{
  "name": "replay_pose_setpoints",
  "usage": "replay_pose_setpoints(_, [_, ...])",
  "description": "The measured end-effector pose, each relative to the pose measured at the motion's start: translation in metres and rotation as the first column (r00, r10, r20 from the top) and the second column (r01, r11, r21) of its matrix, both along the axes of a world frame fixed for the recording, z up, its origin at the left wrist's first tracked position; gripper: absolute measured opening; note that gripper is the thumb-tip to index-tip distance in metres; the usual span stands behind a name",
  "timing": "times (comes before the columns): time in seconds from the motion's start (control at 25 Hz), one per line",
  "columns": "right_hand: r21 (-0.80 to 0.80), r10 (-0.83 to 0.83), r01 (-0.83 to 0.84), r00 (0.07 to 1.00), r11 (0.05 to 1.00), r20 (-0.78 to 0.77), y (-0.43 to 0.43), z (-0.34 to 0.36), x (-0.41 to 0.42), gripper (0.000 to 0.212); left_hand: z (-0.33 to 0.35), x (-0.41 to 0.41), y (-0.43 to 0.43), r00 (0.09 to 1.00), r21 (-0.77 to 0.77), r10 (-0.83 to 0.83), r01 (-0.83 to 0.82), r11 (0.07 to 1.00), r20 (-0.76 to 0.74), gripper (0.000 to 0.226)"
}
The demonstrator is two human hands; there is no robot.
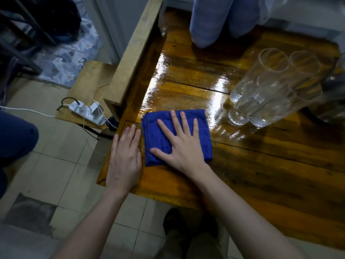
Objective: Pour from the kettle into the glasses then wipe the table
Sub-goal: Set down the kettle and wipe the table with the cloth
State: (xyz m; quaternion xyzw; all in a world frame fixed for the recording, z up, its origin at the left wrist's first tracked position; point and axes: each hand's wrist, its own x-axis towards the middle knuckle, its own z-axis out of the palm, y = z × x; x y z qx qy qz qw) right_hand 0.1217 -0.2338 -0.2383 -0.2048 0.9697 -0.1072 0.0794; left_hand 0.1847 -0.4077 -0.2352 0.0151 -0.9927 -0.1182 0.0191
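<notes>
A folded blue cloth (162,135) lies flat on the glossy wooden table (261,165), near its left edge. My right hand (184,144) presses down on the cloth with the fingers spread flat. Just left of the cloth, my left hand (125,159) rests palm down on the table's edge, fingers together. Two tall clear glasses (261,90) stand side by side at the right, holding a little water at the bottom. A dark, shiny object (336,94), possibly the kettle, is cut off by the right frame edge.
A wooden bench or rail (134,53) runs along the table's left side. A white power strip with cables (87,113) lies on a low board on the tiled floor. Another person's blue-clad legs (214,19) are at the table's far side. A knee (15,135) shows at left.
</notes>
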Motion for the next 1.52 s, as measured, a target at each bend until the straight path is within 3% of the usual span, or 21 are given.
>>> replay_pose_setpoints(0.2, [-0.021,-0.006,0.007,1.000,1.000,0.025,0.036,0.003,0.038,0.087,0.000,0.002,0.003,1.000,-0.054,0.006,-0.006,0.999,-0.003,0.054])
replay_pose_setpoints(0.4, [-0.004,-0.066,0.066,0.998,0.998,0.020,0.126,0.000,0.092,0.087,0.004,0.004,0.012,1.000,-0.110,0.015,-0.018,0.994,-0.023,0.050])
replay_pose_setpoints(0.6, [0.053,-0.170,0.168,0.985,0.984,0.040,0.207,0.001,0.114,0.088,0.010,0.011,0.095,0.986,0.098,-0.157,0.163,0.982,-0.063,0.047])
replay_pose_setpoints(0.72, [0.075,-0.267,0.265,0.964,0.961,0.016,0.257,-0.002,0.116,0.088,0.012,0.015,0.160,0.975,0.141,-0.219,0.222,0.965,-0.039,0.050])
replay_pose_setpoints(1.0, [0.076,-0.481,0.479,0.877,0.875,0.012,0.373,-0.005,0.110,0.088,-0.005,0.028,0.217,0.955,0.007,-0.298,0.298,0.955,0.013,0.053])
replay_pose_setpoints(1.28, [0.064,-0.451,0.451,0.892,0.890,-0.014,0.369,-0.007,0.092,0.087,-0.005,0.023,0.214,0.959,-0.040,-0.281,0.282,0.959,0.027,0.054])
replay_pose_setpoints(1.52, [0.058,-0.354,0.356,0.934,0.933,-0.043,0.347,-0.009,0.016,0.083,-0.007,0.026,0.214,0.960,-0.038,-0.278,0.278,0.960,0.016,0.052])
